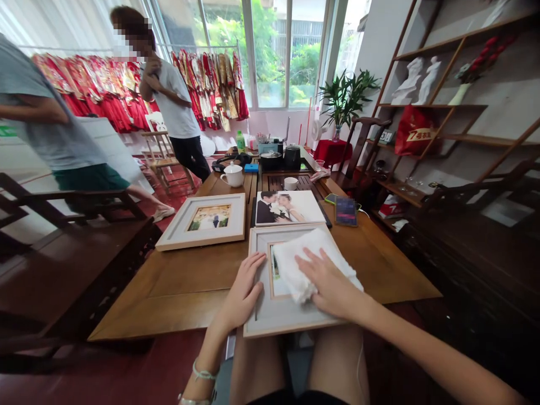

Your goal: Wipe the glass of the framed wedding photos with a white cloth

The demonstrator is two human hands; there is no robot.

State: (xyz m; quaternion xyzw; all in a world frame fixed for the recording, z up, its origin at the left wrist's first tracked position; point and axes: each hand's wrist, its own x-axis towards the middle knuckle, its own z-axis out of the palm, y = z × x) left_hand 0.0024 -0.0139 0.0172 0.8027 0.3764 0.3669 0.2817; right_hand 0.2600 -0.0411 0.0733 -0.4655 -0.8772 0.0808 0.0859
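Note:
A picture frame with a pale grey border and light wooden edge lies at the table's front edge, partly over my lap. My left hand rests on its left border, fingers stretched out and thumb apart. On the right part of the frame, my right hand presses a white cloth, fingers spread over it and the cloth bunched near the thumb. The cloth hides most of the picture inside. Left of it lies a second picture frame, and directly behind is a wedding photo panel.
On the wooden table are a lidded white cup, a small white cup and a phone. A dark kettle stands further back. Two people are at the left, near wooden chairs; shelves line the right.

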